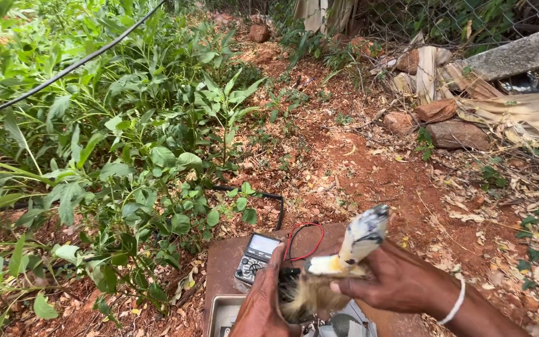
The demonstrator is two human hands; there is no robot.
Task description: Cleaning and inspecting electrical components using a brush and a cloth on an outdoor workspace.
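Observation:
My right hand (395, 279) grips a paintbrush (352, 248) with a paint-spattered pale handle pointing up and right. Its worn tan bristles (307, 297) point down-left. My left hand (263, 304) presses against the bristles from the left, fingers curled on them. Just behind my left hand lies a grey digital multimeter (256, 256) with red and black leads (301, 240), resting on a rusty brown metal plate (223, 268).
Dense green leafy plants (126, 156) fill the left side. A black cable (63, 72) crosses above them. Red dirt ground (357, 162) runs up the middle. Stones (456, 134), dry leaves and a concrete slab (519, 56) lie at the right by a wire fence.

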